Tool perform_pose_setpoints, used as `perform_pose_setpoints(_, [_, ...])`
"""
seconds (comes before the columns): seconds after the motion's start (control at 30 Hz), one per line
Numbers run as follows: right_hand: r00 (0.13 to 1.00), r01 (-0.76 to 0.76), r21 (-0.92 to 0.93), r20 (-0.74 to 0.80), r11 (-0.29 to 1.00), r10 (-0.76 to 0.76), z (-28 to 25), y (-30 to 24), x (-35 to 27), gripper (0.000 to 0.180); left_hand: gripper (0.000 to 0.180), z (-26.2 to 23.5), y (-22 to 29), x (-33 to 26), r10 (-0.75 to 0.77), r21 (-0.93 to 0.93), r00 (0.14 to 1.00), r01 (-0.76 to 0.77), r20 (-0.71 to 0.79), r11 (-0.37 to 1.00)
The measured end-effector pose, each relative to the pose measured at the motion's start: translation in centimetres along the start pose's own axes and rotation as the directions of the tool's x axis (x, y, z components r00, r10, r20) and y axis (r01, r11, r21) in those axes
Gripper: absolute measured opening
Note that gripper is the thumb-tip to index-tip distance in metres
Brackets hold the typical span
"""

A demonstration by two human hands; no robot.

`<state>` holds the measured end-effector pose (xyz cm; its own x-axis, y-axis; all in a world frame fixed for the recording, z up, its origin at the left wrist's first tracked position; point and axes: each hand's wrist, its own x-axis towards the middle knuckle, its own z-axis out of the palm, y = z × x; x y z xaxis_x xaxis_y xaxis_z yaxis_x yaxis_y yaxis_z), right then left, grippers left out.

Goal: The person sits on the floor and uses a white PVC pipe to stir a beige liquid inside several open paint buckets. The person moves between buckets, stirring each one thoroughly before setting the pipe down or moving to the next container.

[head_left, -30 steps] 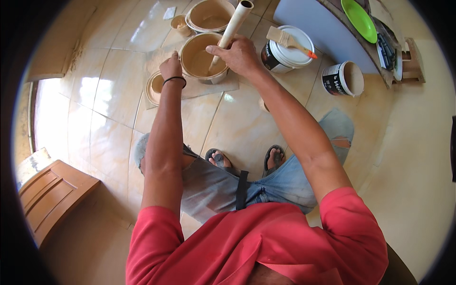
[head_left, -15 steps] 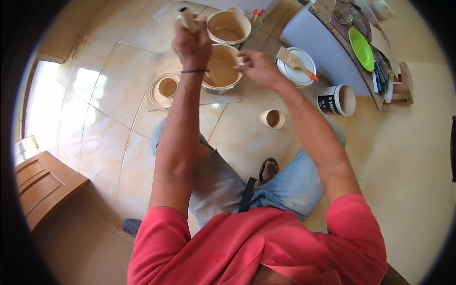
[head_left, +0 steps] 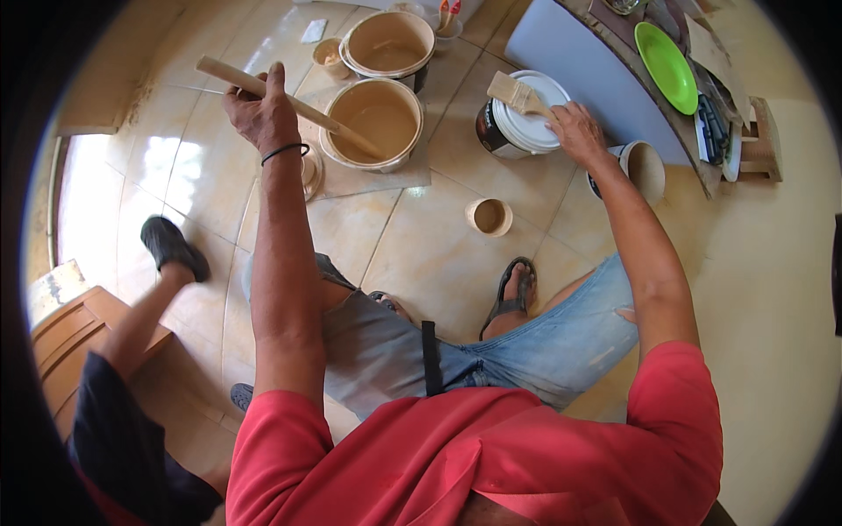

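My left hand (head_left: 259, 114) grips a long wooden stick (head_left: 307, 110) whose lower end dips into a round bucket of tan paint (head_left: 373, 123) on the tiled floor. My right hand (head_left: 574, 131) holds the handle of a flat paintbrush (head_left: 517, 92), its bristles resting on the white lid of a dark paint can (head_left: 517, 123). I am crouched over them, my sandalled feet just behind.
A second tan-filled bucket (head_left: 386, 44) and a small cup (head_left: 326, 54) stand farther back. Another small cup (head_left: 488, 216) sits near my foot, a black-and-white cup (head_left: 638, 171) by my right wrist. Right: grey board (head_left: 596, 79), green plate (head_left: 667, 61). Left: another person's leg (head_left: 171, 250), wooden cabinet (head_left: 61, 342).
The stick has passed from my right hand to my left. My right hand moved right to the brush on the white-lidded can. Another person's leg came in at the left.
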<state>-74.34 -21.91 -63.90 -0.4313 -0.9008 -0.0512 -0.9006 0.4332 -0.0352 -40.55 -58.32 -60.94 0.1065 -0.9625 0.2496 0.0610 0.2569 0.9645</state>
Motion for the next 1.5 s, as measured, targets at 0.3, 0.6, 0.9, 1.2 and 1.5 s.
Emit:
perform_pose_setpoints(0.3, [0.994,0.012,0.242,-0.106,0.970,0.014,1.8,1.7,0.7,0.022,0.033,-1.1,-5.1,2.4,-0.208,-0.025,0.977,0.209,0.042,0.978])
perform_pose_setpoints(0.6, [0.930,0.260,0.319,-0.337,0.911,-0.148,-9.5,-1.6,-4.0,0.019,0.036,0.0,-5.4,1.4,-0.364,-0.018,0.931,0.364,-0.024,0.931])
perform_pose_setpoints(0.9, [0.876,0.211,0.204,-0.473,0.956,-0.092,-15.3,0.3,-9.3,0.025,0.061,1.2,-3.9,1.6,-0.358,0.029,0.930,0.361,-0.087,0.932])
perform_pose_setpoints(1.2, [0.841,-0.242,0.420,-0.359,0.874,0.405,-10.1,9.2,-18.9,0.025,0.085,0.9,-0.1,2.0,-0.127,0.051,0.980,0.136,-0.151,0.989])
perform_pose_setpoints(1.5, [0.750,-0.391,0.395,-0.387,0.831,0.537,1.3,15.8,-22.1,0.026,0.071,-2.4,2.5,5.2,-0.130,0.074,0.979,0.143,-0.159,0.987])
